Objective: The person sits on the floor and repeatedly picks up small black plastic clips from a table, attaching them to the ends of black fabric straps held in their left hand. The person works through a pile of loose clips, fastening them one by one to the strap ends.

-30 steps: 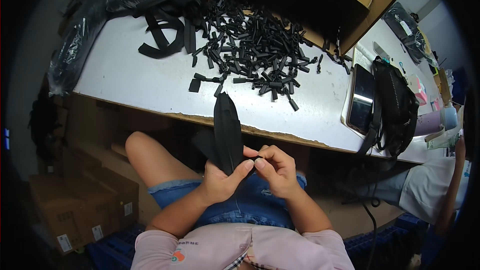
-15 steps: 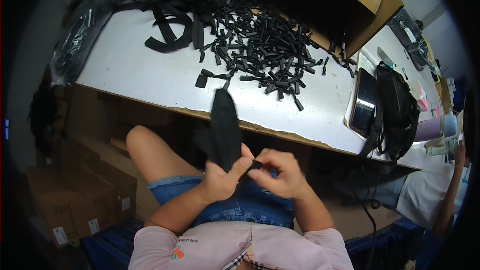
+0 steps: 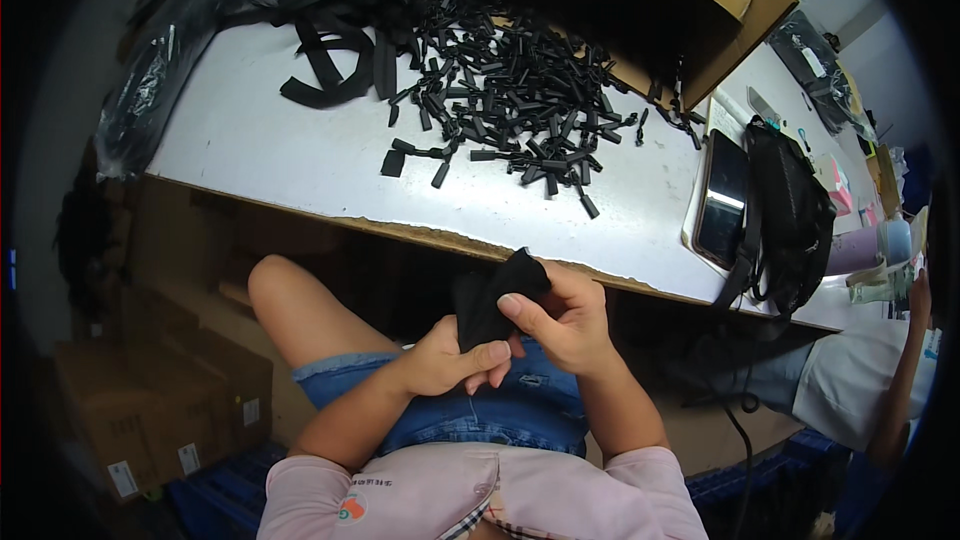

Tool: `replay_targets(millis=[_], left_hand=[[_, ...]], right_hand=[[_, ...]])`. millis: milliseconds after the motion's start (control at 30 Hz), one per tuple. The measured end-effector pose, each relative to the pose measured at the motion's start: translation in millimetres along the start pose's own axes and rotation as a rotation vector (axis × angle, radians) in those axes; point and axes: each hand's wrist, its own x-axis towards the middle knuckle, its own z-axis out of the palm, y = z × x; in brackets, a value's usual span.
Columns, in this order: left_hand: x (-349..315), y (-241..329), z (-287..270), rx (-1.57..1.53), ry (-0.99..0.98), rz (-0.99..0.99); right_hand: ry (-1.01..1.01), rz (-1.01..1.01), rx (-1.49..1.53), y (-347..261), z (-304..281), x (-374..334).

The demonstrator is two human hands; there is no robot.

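Note:
A black fabric strip (image 3: 488, 312) is bunched and folded over between my two hands, above my lap and just in front of the table's edge. My left hand (image 3: 442, 358) grips its lower part, thumb pointing right. With the thumb pressed on the front, my right hand (image 3: 567, 322) pinches the upper right end. A thin thread hangs below the fingers. On the table beyond lies a heap of small black zipper pulls (image 3: 545, 90). A small black square piece (image 3: 393, 163) rests at the heap's near left.
An open cardboard box (image 3: 740, 50) stands behind the heap. Black strips (image 3: 330, 95) and plastic-wrapped goods (image 3: 140, 90) lie at the left. A phone (image 3: 721, 202) and a black bag (image 3: 790, 200) sit at the right. Another person's arm (image 3: 905, 370) shows far right.
The strip, stretched out toward the table before, is now folded up near my lap. My right hand has moved up and taken hold of its upper end.

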Motion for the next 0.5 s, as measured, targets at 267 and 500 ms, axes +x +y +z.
replay_targets(millis=[267,500], left_hand=[[1.9,-3.5,3.9,-0.067,0.047,-0.045],[2.1,0.7,6.4,0.078,0.234,0.126]], right_hand=[[0.296,-0.279,-0.296,7.6,1.8,0.4],[0.212,-0.239,-0.409,14.6,-3.5,-4.9]])
